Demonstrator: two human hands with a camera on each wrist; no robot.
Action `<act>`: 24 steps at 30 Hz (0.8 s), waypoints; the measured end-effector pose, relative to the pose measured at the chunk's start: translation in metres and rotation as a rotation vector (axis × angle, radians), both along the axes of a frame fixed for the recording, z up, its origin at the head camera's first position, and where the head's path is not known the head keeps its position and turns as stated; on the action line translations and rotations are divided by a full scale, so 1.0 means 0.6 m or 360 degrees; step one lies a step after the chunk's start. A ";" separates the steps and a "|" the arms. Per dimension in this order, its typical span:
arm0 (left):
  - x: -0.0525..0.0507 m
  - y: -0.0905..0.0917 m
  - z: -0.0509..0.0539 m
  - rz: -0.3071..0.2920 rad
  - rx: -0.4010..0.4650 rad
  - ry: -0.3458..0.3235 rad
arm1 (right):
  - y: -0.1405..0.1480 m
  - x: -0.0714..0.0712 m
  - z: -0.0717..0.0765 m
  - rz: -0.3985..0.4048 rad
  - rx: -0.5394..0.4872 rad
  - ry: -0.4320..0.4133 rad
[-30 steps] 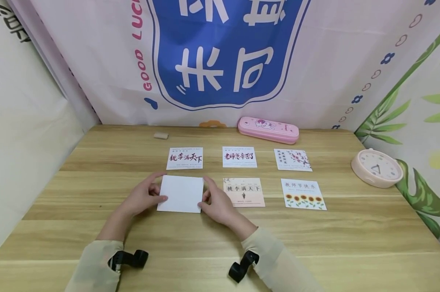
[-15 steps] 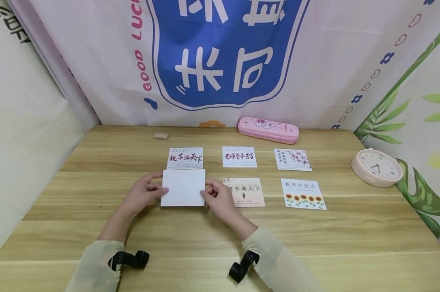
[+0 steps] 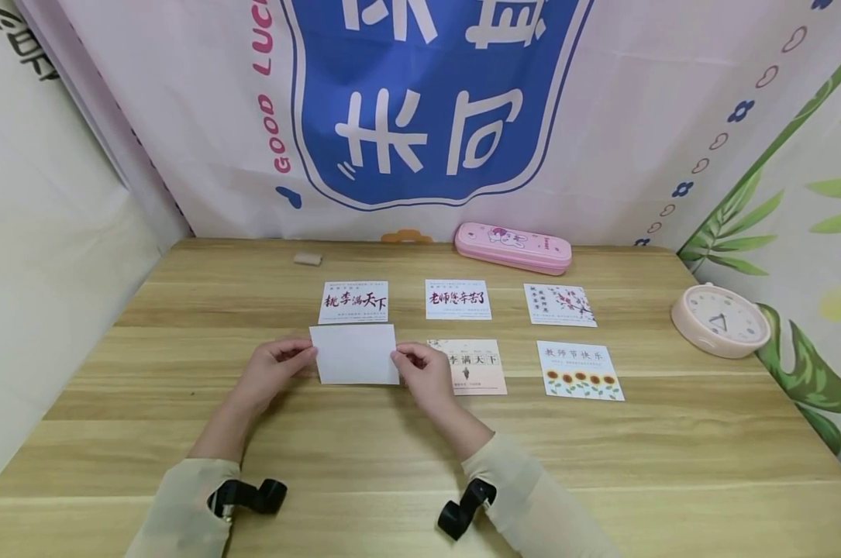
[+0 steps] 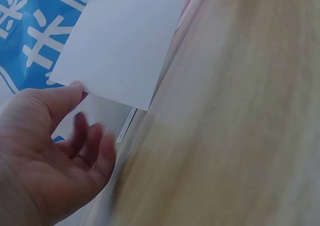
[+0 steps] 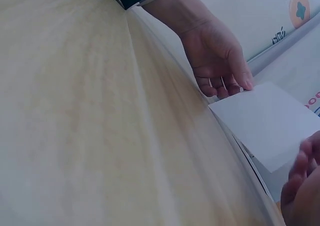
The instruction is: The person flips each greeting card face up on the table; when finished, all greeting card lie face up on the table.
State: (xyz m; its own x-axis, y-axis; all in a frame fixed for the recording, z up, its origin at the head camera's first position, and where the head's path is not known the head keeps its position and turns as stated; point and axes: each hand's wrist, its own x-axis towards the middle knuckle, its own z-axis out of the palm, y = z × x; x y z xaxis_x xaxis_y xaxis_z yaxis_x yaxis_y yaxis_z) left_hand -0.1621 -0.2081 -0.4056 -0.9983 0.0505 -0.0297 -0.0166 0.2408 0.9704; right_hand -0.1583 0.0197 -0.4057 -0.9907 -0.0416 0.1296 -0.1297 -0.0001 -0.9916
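Observation:
A white card (image 3: 354, 354), its plain side toward me, is held tilted up off the table between both hands. My left hand (image 3: 272, 373) pinches its left edge between thumb and fingers. On the opposite edge, my right hand (image 3: 427, 380) has a similar pinch. The left wrist view shows the left thumb on the face of the card (image 4: 120, 41), the other fingers loosely curled below. In the right wrist view the card (image 5: 265, 121) spans both hands. The card's far face is hidden. Behind it lies a card with red lettering (image 3: 355, 302).
A beige printed card (image 3: 472, 372) lies partly behind my right hand. Farther right are a sunflower card (image 3: 580, 372) and a blossom card (image 3: 560, 305); another red-lettered card (image 3: 458, 300) lies in the back row. A pink pencil case (image 3: 513, 249), small beige roll (image 3: 308, 259) and clock (image 3: 721, 321) stand around.
Both hands have lifted the white card off the table and tilted it more upright. It has shifted slightly away and to the right. The other cards have stayed put.

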 end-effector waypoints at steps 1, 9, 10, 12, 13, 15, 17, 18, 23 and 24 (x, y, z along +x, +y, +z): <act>0.000 0.000 0.000 0.0006 -0.0023 0.0008 | 0.000 0.000 0.000 0.0024 -0.0051 -0.0020; -0.003 -0.004 -0.006 -0.0127 0.0309 0.0063 | -0.002 -0.006 -0.023 0.0140 -0.0230 -0.0021; -0.003 -0.005 -0.006 -0.0169 0.0374 0.0077 | -0.002 -0.008 -0.028 0.0152 -0.0252 0.0009; -0.002 -0.006 -0.006 -0.0243 0.0474 0.0087 | -0.002 -0.009 -0.030 0.0158 -0.0277 -0.0007; -0.002 -0.006 -0.005 -0.0268 0.0507 0.0089 | -0.002 -0.010 -0.030 0.0156 -0.0290 -0.0018; 0.000 -0.006 -0.002 -0.0284 0.0574 0.0076 | -0.002 -0.009 -0.027 0.0131 -0.0327 -0.0097; 0.001 -0.007 0.000 -0.0281 0.0623 0.0057 | -0.002 -0.007 -0.021 0.0107 -0.0346 -0.0176; 0.002 -0.007 0.001 -0.0274 0.0637 0.0048 | -0.002 -0.007 -0.020 0.0097 -0.0363 -0.0197; 0.001 -0.007 -0.001 -0.0181 0.0541 -0.0023 | -0.002 -0.005 -0.011 0.0069 -0.0326 -0.0303; 0.000 -0.007 -0.001 -0.0165 0.0499 -0.0045 | -0.001 -0.005 -0.010 0.0060 -0.0293 -0.0317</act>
